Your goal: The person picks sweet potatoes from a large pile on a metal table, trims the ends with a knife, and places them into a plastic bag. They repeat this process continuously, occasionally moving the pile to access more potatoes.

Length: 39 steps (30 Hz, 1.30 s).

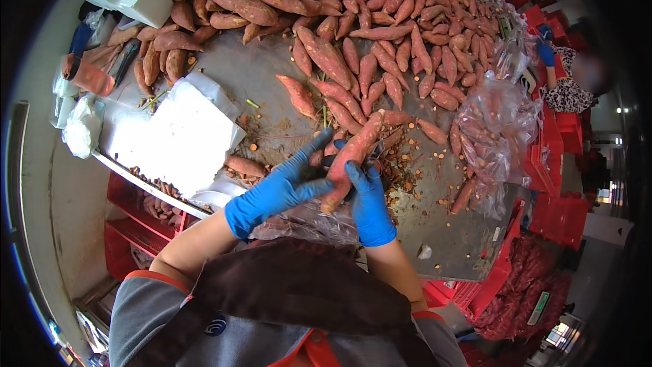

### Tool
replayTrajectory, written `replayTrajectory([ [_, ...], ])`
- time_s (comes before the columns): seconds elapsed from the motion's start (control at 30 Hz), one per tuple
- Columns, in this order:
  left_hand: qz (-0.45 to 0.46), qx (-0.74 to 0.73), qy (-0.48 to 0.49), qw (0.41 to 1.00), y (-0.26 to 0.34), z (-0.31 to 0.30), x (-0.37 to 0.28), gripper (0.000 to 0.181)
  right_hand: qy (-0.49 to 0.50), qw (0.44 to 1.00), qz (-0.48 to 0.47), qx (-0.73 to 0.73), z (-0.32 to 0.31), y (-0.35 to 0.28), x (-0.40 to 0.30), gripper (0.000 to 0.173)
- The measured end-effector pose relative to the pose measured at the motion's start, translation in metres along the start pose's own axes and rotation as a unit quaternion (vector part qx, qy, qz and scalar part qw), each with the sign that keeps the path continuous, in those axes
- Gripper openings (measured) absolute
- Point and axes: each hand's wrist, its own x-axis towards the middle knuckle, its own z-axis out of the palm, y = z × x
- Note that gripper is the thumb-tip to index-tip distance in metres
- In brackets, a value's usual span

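Observation:
A long sweet potato (355, 154) slants in front of my chest, its lower end towards me. My right hand (373, 204), in a blue glove, grips it from the right, with the thumb against its skin. On the other side my left hand (288, 186), gloved too, has its fingers spread; its thumb tip is close to the potato's lower end, and contact cannot be made out. Behind the potato a dark object (328, 161) shows only in part, and its kind is unclear. Beyond my hands, loose sweet potatoes (326, 58) lie on the metal table (270, 132).
Trimmed pieces (407, 168) litter the table to the right. A clear plastic bag (501, 127) of sweet potatoes lies at the right edge, white sheets (188, 137) at left. Red crates (558, 214) stand beyond the table. Another person's gloved hand (546, 53) is at far right.

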Motion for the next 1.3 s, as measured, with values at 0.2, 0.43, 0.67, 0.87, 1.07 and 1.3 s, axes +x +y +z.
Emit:
replayTrajectory([
  [0.2,-0.156,-0.036,0.001,0.987,-0.016,0.003,-0.010,0.071,0.021,0.946,-0.132,-0.294,-0.021,-0.017,0.005,0.017],
  [0.43,-0.083,0.074,-0.060,0.992,-0.024,-0.009,-0.022,0.071,-0.072,0.766,-0.192,-0.610,-0.035,-0.042,0.026,0.016],
  [0.67,-0.051,-0.062,0.061,0.995,0.005,-0.025,-0.042,0.075,-0.029,0.886,0.027,-0.462,-0.084,-0.033,0.030,0.034],
  [0.87,-0.002,-0.376,0.076,0.924,0.006,-0.046,-0.052,0.085,-0.075,0.906,0.006,-0.416,-0.075,-0.013,-0.049,0.043],
  [1.07,-0.046,0.091,-0.170,0.980,-0.040,-0.017,-0.069,0.062,-0.001,0.924,0.085,-0.373,-0.082,0.035,-0.070,0.018],
  [1.3,0.071,0.644,-0.015,0.762,-0.065,-0.006,-0.078,0.053,0.068,0.961,0.113,-0.244,-0.063,0.011,-0.079,0.011],
])
